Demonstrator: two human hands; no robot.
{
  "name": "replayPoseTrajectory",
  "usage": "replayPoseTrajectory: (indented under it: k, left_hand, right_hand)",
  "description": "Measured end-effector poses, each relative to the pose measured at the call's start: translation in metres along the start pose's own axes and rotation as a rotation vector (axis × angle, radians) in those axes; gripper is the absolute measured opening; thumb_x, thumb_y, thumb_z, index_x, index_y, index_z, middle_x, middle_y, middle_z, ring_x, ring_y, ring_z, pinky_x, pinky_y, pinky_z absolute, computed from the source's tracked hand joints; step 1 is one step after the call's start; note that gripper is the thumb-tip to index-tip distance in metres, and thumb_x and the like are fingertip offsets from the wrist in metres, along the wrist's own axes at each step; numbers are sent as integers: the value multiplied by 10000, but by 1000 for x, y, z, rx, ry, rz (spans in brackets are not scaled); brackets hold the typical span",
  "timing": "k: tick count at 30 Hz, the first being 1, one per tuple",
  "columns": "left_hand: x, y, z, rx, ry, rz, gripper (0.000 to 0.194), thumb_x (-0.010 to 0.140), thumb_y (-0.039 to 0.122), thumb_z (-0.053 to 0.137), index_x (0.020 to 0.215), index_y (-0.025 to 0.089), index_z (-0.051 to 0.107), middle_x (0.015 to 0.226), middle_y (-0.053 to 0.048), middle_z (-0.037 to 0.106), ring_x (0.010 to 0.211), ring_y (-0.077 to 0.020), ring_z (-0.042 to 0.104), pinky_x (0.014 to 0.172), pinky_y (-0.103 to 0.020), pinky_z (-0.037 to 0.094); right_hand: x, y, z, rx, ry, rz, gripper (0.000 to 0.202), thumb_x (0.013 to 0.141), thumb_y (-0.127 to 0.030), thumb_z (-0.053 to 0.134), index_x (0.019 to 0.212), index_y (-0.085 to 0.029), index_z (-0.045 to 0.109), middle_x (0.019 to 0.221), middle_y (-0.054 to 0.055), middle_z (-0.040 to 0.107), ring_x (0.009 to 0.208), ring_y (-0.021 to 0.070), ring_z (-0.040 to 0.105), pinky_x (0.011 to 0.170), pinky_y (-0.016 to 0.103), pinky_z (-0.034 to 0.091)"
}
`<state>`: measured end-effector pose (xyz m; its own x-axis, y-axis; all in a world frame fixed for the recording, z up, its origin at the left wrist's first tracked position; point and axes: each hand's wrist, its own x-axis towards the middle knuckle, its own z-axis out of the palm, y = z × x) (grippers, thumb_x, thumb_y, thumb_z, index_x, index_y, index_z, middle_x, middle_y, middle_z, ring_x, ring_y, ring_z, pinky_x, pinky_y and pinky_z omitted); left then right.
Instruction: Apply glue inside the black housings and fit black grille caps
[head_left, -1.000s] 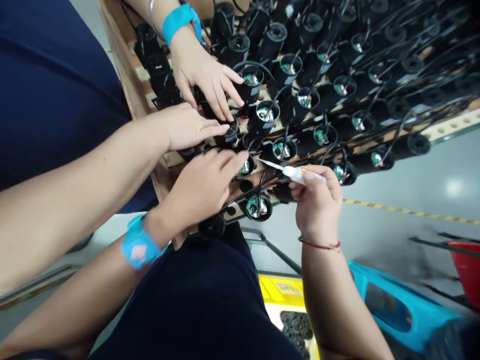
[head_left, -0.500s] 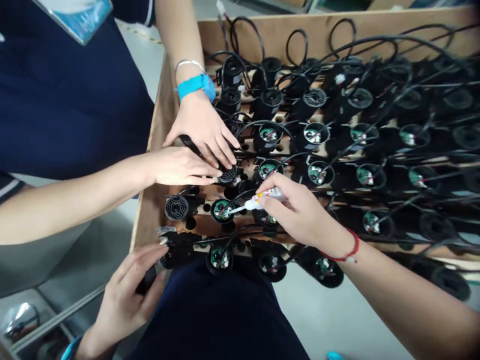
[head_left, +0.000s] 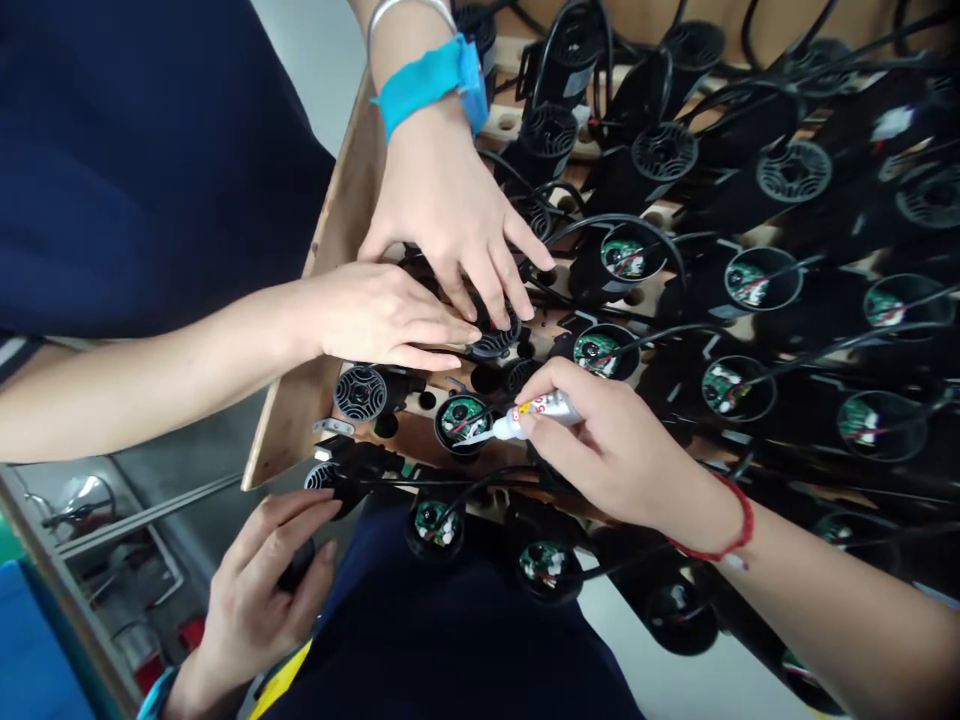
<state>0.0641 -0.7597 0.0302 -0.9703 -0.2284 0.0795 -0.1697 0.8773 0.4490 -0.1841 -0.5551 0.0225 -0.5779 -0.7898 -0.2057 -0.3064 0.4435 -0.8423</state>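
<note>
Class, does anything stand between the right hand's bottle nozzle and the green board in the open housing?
Nothing visible blocks it. The bottle in the right hand has its nozzle over the open housing and green board. Wires lie beside it; a co-worker's hands are outside that path.

Wearer's left hand (head_left: 259, 585): one, lower left. Right hand (head_left: 611, 440): one, centre. Co-worker's hands (head_left: 454, 215): two, upper left of centre. Bottle (head_left: 538, 411): one, centre. Blue wristbands (head_left: 427, 86): two. Red bracelet (head_left: 748, 518): one, right of centre. Silver bangle (head_left: 373, 28): one, upper edge. Open housings (head_left: 461, 412): at least nine.
</note>
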Motion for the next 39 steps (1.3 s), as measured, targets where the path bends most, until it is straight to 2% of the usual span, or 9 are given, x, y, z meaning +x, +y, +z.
replayPoseTrajectory:
  k: [12,26,31,35,39]
  left_hand:
    - [1,-4,5,4,-12,82,269,808,46,579,1068,115,592,1065,-103,603,940,-171,602,819,-288,502]
    - [-2,-6,8,2,5,57,288,798,36,590,1071,127,597,1073,-103,608,946,-178,606,824,-299,500]
    - [-4,-3,8,-2,1,36,313,796,49,586,1088,158,591,1081,-95,606,950,-190,610,819,-311,512]
    - [-7,-2,8,-4,-1,41,337,792,42,581,1105,167,580,1083,-93,601,947,-190,611,814,-304,518]
    - [-13,-1,9,8,-11,19,359,790,59,580,1121,198,567,1096,-77,594,949,-195,613,824,-312,530]
  right_hand:
    - [4,-4,2,-70,-40,-59,41,812,-147,500,820,-187,509,564,-71,479,474,80,413,532,245,317]
    - [12,-7,-4,-166,-111,-79,45,835,-205,481,797,-194,504,537,-61,468,466,98,393,512,262,290]
    - [11,-8,-7,-224,-95,-106,37,815,-214,477,786,-207,499,532,-50,481,461,107,387,504,274,284]
    - [5,-6,-13,-152,-28,-57,30,795,-190,501,789,-216,514,510,-59,469,428,100,377,474,271,292]
    - [-6,7,-17,80,60,75,32,848,-238,537,852,-225,567,593,-37,513,483,112,427,455,259,321]
